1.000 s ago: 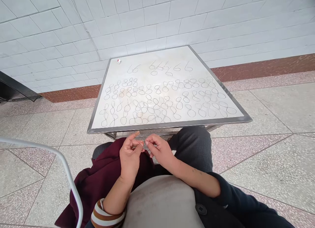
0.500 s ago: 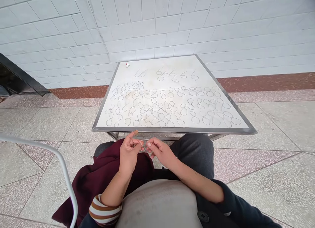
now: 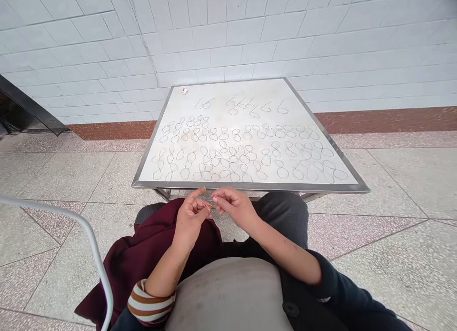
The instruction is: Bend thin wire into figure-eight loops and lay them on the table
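My left hand (image 3: 190, 222) is over my lap, just in front of the table edge. Its thumb pinches against a finger, the index finger stretches forward, and an orange-brown covering shows on a fingertip. Close beside it, my right hand (image 3: 234, 208) has thumb and index finger pressed together. Whatever lies in either pinch is too small and thin to make out. Beyond both hands, a white-topped table (image 3: 246, 179) with a grey metal rim carries several rows of thin, dark figure-eight loops (image 3: 282, 169). Farther back lie shapes like the numeral six (image 3: 283, 107).
A small red-and-white object (image 3: 184, 91) sits at the table's far left corner. A white tiled wall (image 3: 228, 35) stands behind. Dark red cloth (image 3: 143, 255) covers part of my lap, and a pale curved tube (image 3: 91, 240) rises at the left.
My right hand has moved slightly up toward the table edge. My left hand has shifted a little to the right, still pinched. The loops on the table look the same.
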